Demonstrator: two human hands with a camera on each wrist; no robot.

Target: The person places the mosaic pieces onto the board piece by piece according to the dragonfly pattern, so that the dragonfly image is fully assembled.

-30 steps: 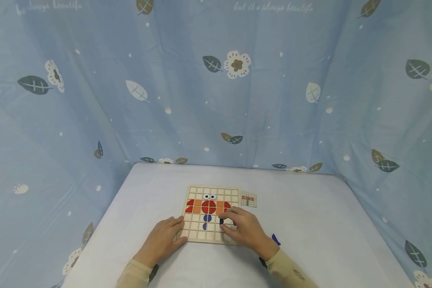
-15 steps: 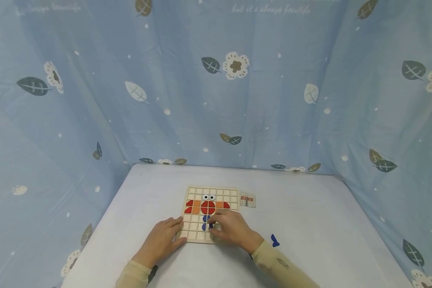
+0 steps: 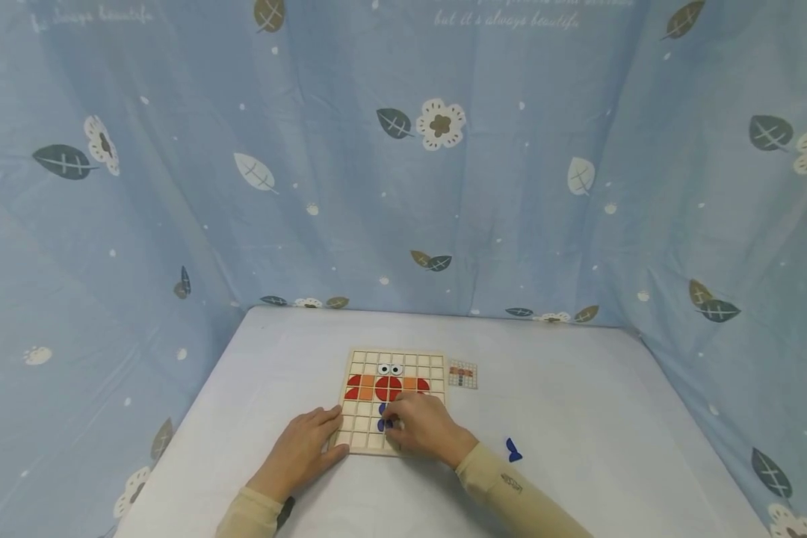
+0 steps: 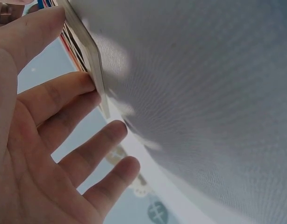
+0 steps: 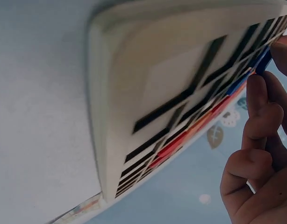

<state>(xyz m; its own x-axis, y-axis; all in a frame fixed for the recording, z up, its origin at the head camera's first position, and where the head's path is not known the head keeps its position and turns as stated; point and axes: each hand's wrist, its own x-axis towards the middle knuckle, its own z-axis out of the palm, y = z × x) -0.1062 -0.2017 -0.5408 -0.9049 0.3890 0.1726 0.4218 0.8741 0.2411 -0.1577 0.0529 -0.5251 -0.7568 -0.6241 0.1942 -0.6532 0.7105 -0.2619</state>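
Observation:
A square wooden grid board lies on the table, with red, orange and blue pieces and two round eye pieces in its cells. My right hand is over the board's lower middle. Its thumb and fingers pinch a small blue piece, seen at the board's surface in the right wrist view. Part of that piece is hidden by the fingers. At the board's left edge rests my left hand; its fingers are straight and touch the rim, as the left wrist view shows.
A small pattern card lies just right of the board. Two loose blue pieces lie on the white table right of the right forearm. A blue patterned cloth hangs behind and at both sides.
My right hand has carried the blue piece leftward from the board's right part to beside the blue pieces in the lower middle. The left hand has stayed in place.

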